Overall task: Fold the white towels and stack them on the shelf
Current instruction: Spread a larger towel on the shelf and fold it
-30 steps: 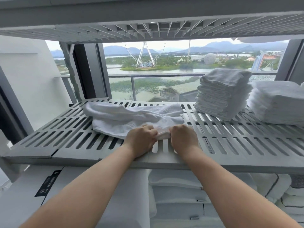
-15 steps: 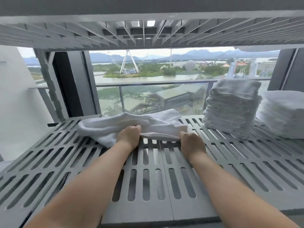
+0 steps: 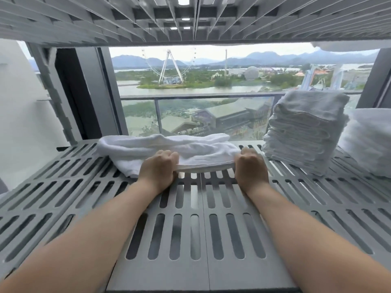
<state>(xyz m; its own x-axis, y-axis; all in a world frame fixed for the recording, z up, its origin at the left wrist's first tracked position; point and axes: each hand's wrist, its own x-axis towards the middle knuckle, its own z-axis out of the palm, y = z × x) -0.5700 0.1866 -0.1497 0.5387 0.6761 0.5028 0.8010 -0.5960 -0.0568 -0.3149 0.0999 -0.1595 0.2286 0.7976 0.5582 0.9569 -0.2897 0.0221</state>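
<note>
The loose white terry towel (image 3: 169,148) lies crumpled toward the far edge of the grey slotted plastic shelf (image 3: 190,229), left of the stack of folded white towels (image 3: 304,132). The left hand (image 3: 157,168) and right hand (image 3: 250,169), bunched together on its near hem a second ago, have slid apart. Each grip is curled tight around that hem, stretching it straight. Folding looks barely begun, with stacking still ahead.
</note>
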